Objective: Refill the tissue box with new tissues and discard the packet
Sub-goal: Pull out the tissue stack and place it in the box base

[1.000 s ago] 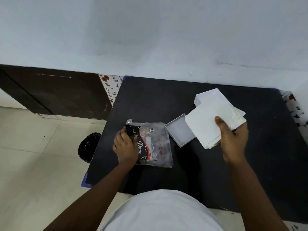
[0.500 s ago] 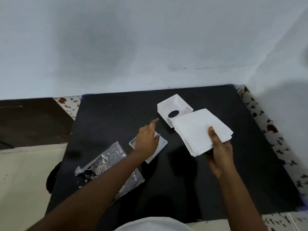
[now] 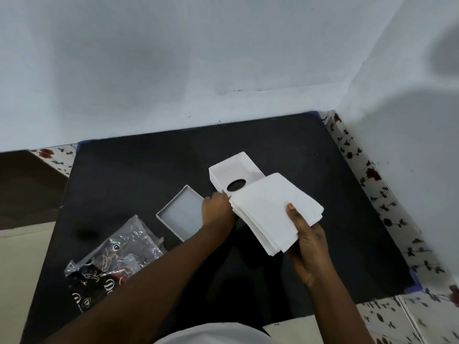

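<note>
My right hand (image 3: 306,240) grips a stack of white tissues (image 3: 270,209) above the black table (image 3: 129,167), thumb on top. Behind the stack lies the white tissue box cover (image 3: 232,171), upside down, with a round hole in it. My left hand (image 3: 216,210) reaches to the cover's near corner, next to the left edge of the tissues; its fingertips are hidden, so whether it grips anything is unclear. The shallow white box base (image 3: 180,211) lies open just left of that hand. The crumpled clear packet (image 3: 111,259) with black print lies at the table's front left.
A pale wall (image 3: 198,70) runs along the back and right of the table. A flowered cloth (image 3: 372,184) shows along the table's right edge. A dark wooden panel (image 3: 27,184) and pale floor lie to the left.
My left hand let go of the packet and moved right, past the box base to the cover's corner. The view swung right. My right hand kept hold of the tissues.
</note>
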